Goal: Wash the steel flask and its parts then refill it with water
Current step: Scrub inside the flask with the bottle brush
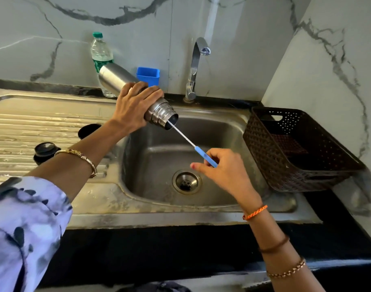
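Steel flask (117, 79) gripped in my left hand (136, 104), tilted over sink (222, 131); right hand (220, 171) pinches blue brush (193, 144), tip in flask mouth.

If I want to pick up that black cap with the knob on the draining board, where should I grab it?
Probably by the raised knob on top of the black cap, coming straight down from above. It sits flat on the ribbed draining board with its knob up, so fingertips can pinch it easily. The left hand's forearm passes close on its right.
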